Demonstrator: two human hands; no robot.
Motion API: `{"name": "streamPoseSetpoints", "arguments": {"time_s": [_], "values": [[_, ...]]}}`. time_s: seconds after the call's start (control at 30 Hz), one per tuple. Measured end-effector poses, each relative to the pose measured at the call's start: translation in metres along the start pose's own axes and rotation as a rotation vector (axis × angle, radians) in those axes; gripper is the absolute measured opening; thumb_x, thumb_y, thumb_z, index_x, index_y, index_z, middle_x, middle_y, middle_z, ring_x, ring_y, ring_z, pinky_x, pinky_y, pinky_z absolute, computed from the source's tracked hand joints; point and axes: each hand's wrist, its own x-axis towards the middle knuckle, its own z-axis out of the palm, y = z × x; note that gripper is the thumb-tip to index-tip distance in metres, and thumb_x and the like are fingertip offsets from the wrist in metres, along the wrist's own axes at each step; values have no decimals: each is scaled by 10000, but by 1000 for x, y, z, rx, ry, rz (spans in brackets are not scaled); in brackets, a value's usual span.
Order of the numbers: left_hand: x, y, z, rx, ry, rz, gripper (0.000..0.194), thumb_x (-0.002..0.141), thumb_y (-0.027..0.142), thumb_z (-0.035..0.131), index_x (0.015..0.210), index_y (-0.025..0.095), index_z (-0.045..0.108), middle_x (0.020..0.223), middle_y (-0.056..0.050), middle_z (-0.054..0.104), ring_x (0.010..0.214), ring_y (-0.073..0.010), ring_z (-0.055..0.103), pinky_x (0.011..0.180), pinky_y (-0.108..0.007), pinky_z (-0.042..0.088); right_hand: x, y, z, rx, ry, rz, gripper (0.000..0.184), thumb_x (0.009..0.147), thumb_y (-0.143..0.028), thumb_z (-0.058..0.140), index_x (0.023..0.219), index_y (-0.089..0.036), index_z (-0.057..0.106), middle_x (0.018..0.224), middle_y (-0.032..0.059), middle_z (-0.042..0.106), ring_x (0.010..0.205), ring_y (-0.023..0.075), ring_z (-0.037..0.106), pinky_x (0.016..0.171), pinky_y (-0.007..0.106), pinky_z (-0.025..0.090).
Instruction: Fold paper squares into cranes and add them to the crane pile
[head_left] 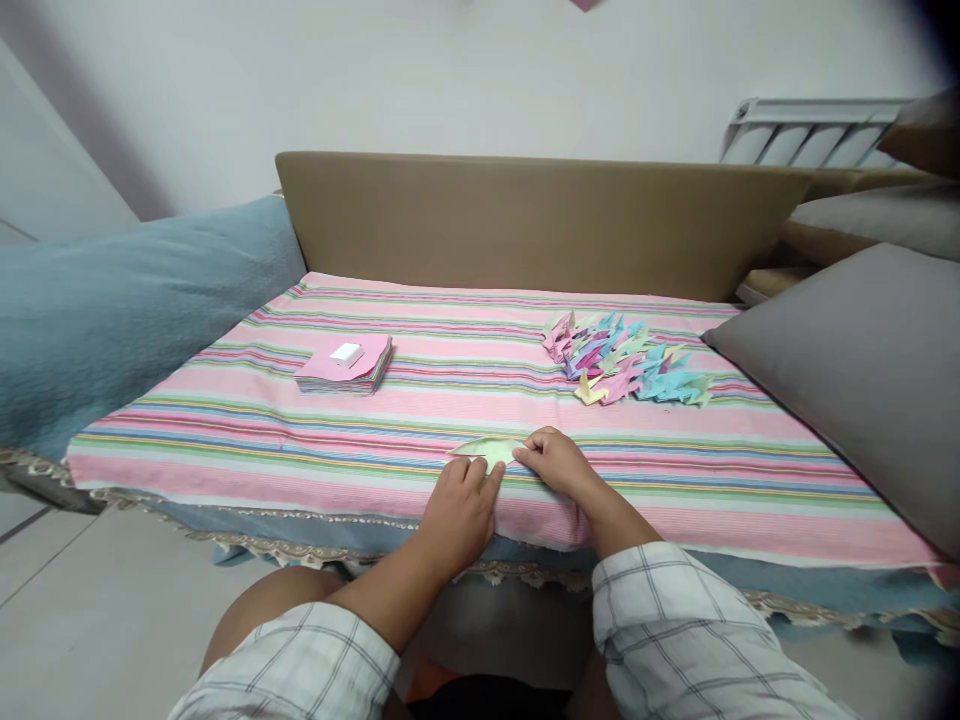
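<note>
Checked white sleeves (675, 620) come up nearest on my remote head-camera feed, both cuffs rolled back, with a bare knee (262, 600) beside the left forearm. Left hand (461, 505): fingers bent and lowered onto the near edge of a light-green paper (491, 450); I cannot tell whether anything is pinched beneath them. Right hand (553, 460): thumb and index finger closed on the paper's right end, remaining fingers curled. I log the paper as a narrow, folded shape with a pointed left end, lying between the two hands near the front edge of a striped pink cloth (465, 350).

To the right, a grey cushion (862, 380) leans over the cloth. Farther back, left of the hands: a paper stack (341, 374), pink sheet uppermost, a small white block (347, 354) resting on it. Back right: a cluster of folded paper figures (622, 362) in pink, blue, purple, green and yellow, some overlapping. I note a blue cover (150, 270) at far left, then a brown backrest (525, 220), and behind it a white radiator (817, 130) against the pale wall (450, 80).
</note>
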Motion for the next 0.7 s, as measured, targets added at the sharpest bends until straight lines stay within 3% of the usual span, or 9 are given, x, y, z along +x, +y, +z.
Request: {"name": "streamPoseSetpoints", "arguments": {"time_s": [0.17, 0.7], "values": [[0, 2, -1, 27, -9, 14, 584, 771, 199, 465, 1345, 136, 382, 1250, -148, 462, 1002, -282, 435, 873, -461, 372, 0, 0, 3, -33, 19, 18, 245, 756, -354, 577, 592, -174, 589, 749, 24, 562, 740, 145, 520, 669, 237, 362], [2, 4, -4, 31, -2, 4, 577, 768, 202, 462, 1337, 134, 397, 1238, -138, 492, 1022, -287, 431, 918, -480, 356, -2, -4, 5, -127, 62, 7, 205, 773, -324, 571, 628, -179, 574, 748, 30, 538, 755, 150, 487, 687, 249, 335]]}}
